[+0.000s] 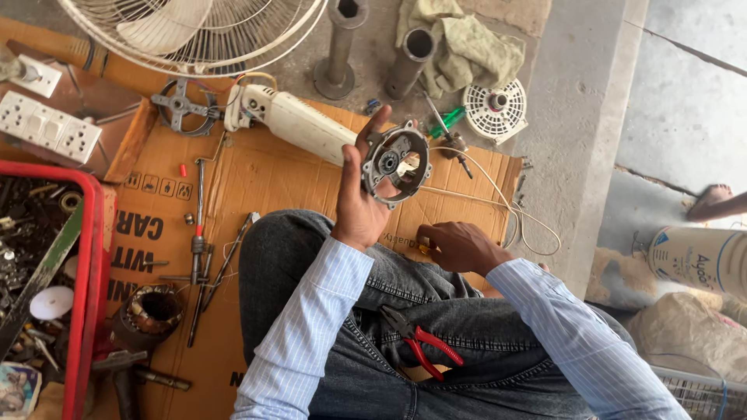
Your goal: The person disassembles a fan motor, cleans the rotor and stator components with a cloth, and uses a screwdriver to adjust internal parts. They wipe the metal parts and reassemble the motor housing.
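Nearest, red-handled pliers (420, 348) lie on the lap, on the jeans (436, 311), at about 6 o'clock of both hands. The right hand (459, 246) rests knuckles-up on the cardboard (257, 175) just past the knee, fingers curled around something small and yellow; what it is cannot be told. At its 10 o'clock, raised above the cardboard, the left hand (359, 204) grips a round metal motor cover (395, 162), thumb and fingers spread along its rim, the bearing hole facing the camera. At 9 o'clock of the knee, a screwdriver (198, 208) and thin rods lie on the cardboard, with a copper-wound stator (154, 311) nearer, beside a red crate (85, 295) of parts. Beyond the cover, at 10 o'clock, lies a white fan body (292, 120). Farther off, a wire fan guard (194, 31) sits at 11 o'clock, two metal tubes (338, 50) and a rag (467, 47) at 12 o'clock, and a white grille disc (496, 109) at 1 o'clock.
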